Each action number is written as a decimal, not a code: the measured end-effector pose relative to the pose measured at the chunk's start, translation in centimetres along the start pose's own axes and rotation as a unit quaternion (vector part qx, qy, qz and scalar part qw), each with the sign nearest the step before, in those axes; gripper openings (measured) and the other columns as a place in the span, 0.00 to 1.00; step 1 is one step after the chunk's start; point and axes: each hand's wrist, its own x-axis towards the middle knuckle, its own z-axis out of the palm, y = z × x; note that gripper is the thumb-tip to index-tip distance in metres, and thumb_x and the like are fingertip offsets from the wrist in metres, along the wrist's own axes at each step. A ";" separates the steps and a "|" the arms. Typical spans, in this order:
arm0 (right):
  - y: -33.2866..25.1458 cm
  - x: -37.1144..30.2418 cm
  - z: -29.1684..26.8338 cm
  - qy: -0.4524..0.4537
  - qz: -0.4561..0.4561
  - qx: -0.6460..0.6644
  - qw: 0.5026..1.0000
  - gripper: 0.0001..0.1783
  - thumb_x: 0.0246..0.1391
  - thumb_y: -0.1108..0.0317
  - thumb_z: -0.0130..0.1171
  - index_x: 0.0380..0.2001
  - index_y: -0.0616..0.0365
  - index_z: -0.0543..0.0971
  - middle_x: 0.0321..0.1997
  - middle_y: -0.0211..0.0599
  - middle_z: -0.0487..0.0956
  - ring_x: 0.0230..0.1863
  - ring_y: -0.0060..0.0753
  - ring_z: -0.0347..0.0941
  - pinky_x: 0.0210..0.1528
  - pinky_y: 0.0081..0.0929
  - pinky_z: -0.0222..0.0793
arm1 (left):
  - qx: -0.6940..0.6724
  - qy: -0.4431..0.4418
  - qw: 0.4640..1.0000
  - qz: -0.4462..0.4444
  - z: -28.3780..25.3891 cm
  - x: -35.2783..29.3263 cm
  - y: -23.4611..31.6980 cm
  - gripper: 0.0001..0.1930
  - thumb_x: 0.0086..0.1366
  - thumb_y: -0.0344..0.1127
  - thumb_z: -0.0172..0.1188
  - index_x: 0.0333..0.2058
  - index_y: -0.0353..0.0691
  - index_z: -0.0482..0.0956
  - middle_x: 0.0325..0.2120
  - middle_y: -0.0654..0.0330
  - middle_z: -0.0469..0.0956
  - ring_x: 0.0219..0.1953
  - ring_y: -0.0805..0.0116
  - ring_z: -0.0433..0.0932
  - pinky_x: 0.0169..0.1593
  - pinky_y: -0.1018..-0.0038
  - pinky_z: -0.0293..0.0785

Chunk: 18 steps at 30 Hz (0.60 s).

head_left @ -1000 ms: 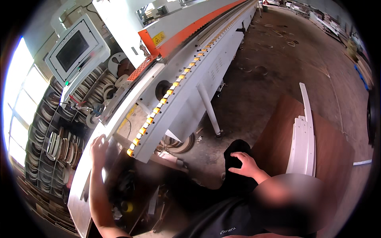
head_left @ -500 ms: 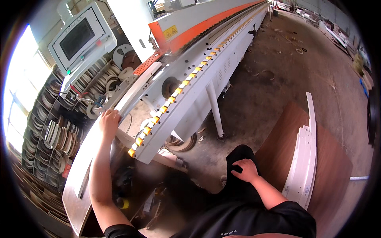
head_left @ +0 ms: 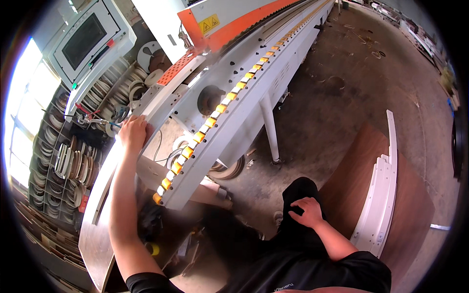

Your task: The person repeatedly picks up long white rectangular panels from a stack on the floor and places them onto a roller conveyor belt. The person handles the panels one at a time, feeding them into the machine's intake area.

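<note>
The dark, scuffed floor [head_left: 351, 93] carries scattered scraps and loops. The largest item is a long white and orange machine [head_left: 244, 119], running from the near left to the far end of the room. A brown board [head_left: 410, 210] lies at right; a rack [head_left: 46, 178] packed with rolls stands at left, below a bright window [head_left: 22, 112]. A brown-edged table [head_left: 95, 251] adjoins the machine's near end. A screen [head_left: 84, 41] sits above the rack. A stack of white strips [head_left: 373, 205] rests on the board. One white strip [head_left: 159, 103] lies across table and machine, its far end beside the orange guard [head_left: 177, 68]. The left hand [head_left: 133, 133] is on this strip, fingers bent; whether it grips cannot be told. The right hand [head_left: 308, 211] is loosely curled, holding nothing, at the knee. Yellow rollers [head_left: 210, 122] line the machine's edge. Compared with one second earlier, strip and left hand have advanced along the machine; the right hand remains at the knee.
</note>
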 end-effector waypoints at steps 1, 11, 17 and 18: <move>0.0 0.1 0.2 -0.003 -0.005 0.002 1.000 0.16 0.52 0.55 0.80 0.41 0.47 0.89 0.45 0.28 0.91 0.48 0.40 0.86 0.52 0.41 0.77 | 0.003 -0.004 1.000 0.003 0.3 0.7 0.3 0.11 0.74 0.41 0.63 0.49 0.50 0.91 0.46 0.61 0.87 0.53 0.50 0.86 0.54 0.53 0.83; -0.3 0.6 0.9 0.003 0.001 -0.018 1.000 0.14 0.53 0.54 0.79 0.39 0.44 0.89 0.40 0.27 0.89 0.46 0.41 0.85 0.49 0.42 0.76 | -0.031 0.021 0.999 0.017 1.6 3.1 2.2 0.14 0.72 0.40 0.63 0.51 0.53 0.92 0.47 0.63 0.89 0.52 0.49 0.85 0.53 0.54 0.83; -0.5 0.2 0.4 -0.001 -0.001 -0.028 1.000 0.14 0.54 0.52 0.78 0.40 0.44 0.89 0.40 0.29 0.89 0.47 0.43 0.85 0.52 0.44 0.76 | -0.023 0.049 0.998 0.045 1.7 4.6 4.3 0.15 0.74 0.42 0.63 0.54 0.51 0.91 0.51 0.65 0.90 0.59 0.55 0.83 0.60 0.59 0.81; -1.0 0.2 0.4 -0.003 0.002 -0.031 1.000 0.14 0.54 0.52 0.78 0.40 0.44 0.90 0.41 0.29 0.89 0.47 0.43 0.85 0.52 0.44 0.76 | -0.018 0.025 0.999 0.018 1.3 4.5 4.0 0.15 0.73 0.43 0.63 0.53 0.51 0.91 0.55 0.65 0.90 0.60 0.55 0.83 0.62 0.56 0.79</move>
